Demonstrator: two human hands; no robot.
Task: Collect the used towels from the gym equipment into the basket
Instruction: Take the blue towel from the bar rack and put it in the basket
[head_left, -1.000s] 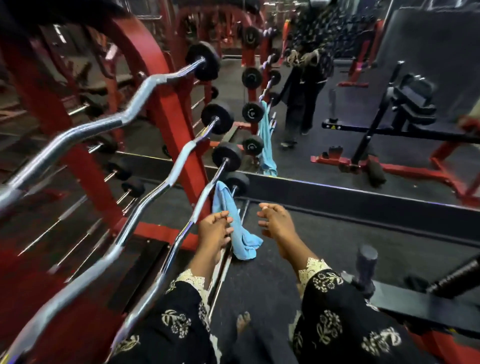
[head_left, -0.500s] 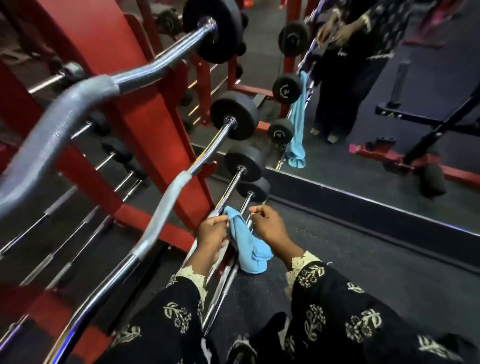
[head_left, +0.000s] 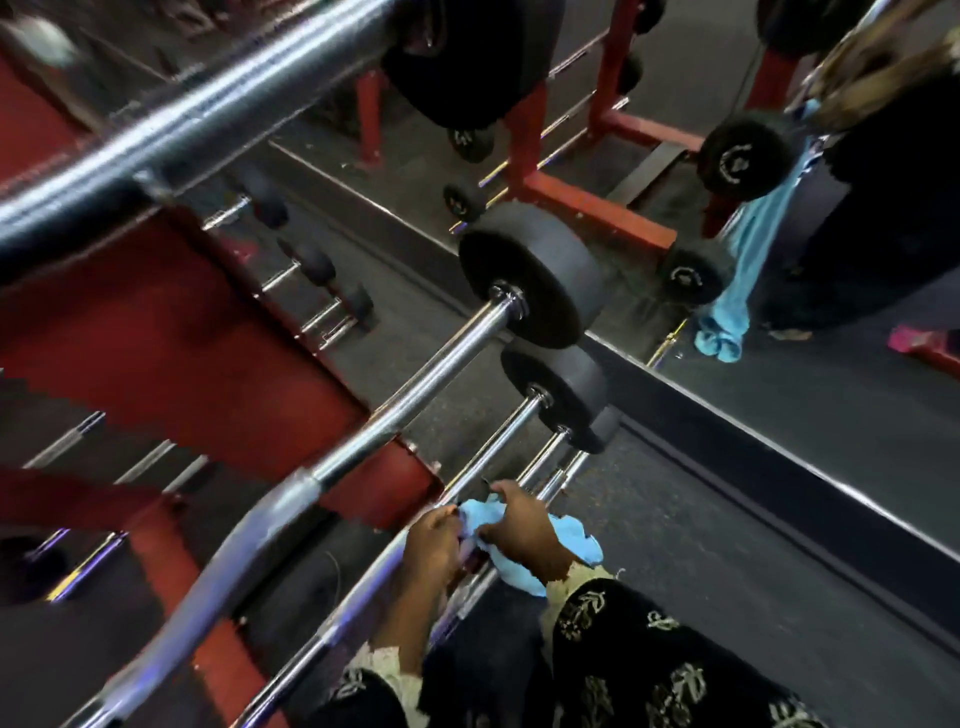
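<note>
Head view: left grip (head_left: 434, 540) and right grip (head_left: 524, 530) both clamp the bunched blue towel (head_left: 574, 545) low on the near chrome bars (head_left: 492, 448). Pulled sideways, a fold could snag on a bar and slip free; no basket is visible.

Two hands (head_left: 434, 540) (head_left: 524, 525), one blue towel (head_left: 569, 543), one red rack (head_left: 182, 338)
</note>
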